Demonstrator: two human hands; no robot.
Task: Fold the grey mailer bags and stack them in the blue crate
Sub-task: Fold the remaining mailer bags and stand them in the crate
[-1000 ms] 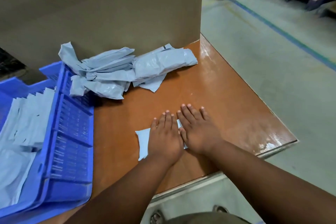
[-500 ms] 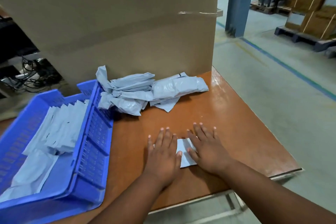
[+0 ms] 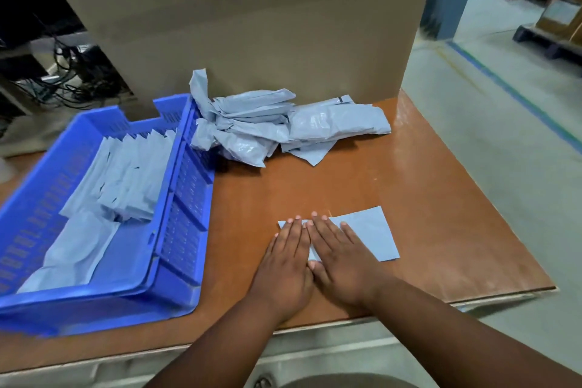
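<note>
Both hands, left (image 3: 285,264) and right (image 3: 341,261), fingers straight, pressed the flat grey plastic mailer bag (image 3: 365,235), moments earlier narrower, now spread wider; the blue slatted plastic crate (image 3: 176,230) awaited it.

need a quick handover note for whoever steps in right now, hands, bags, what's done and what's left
Left hand and right hand: both flat, side by side, pressing one folded grey mailer bag on the table near the front edge.
Blue crate, to the left: holds a row of folded bags plus some flatter ones.
Unfolded pile: crumpled at the back, against the cardboard box.
Done: a batch in the crate.
Left: move this bag into the crate, then fold and stack the pile.
</note>
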